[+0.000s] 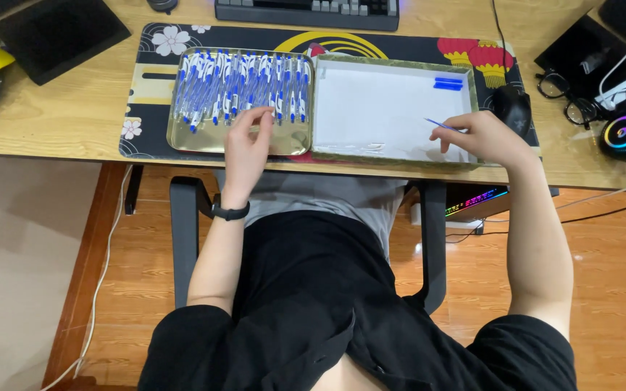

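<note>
While left hand (248, 141) touches pens (240, 87) (tray), right hand (481, 136) grips refill (442, 125).

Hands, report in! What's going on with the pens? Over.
Left hand touching pens in gold tray. Right hand holds blue refill over white tray.

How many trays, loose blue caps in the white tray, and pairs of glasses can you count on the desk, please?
Trays: 2, a gold tray and a white tray
Blue caps: 2
Pairs of glasses: 1
Total: 5
</note>
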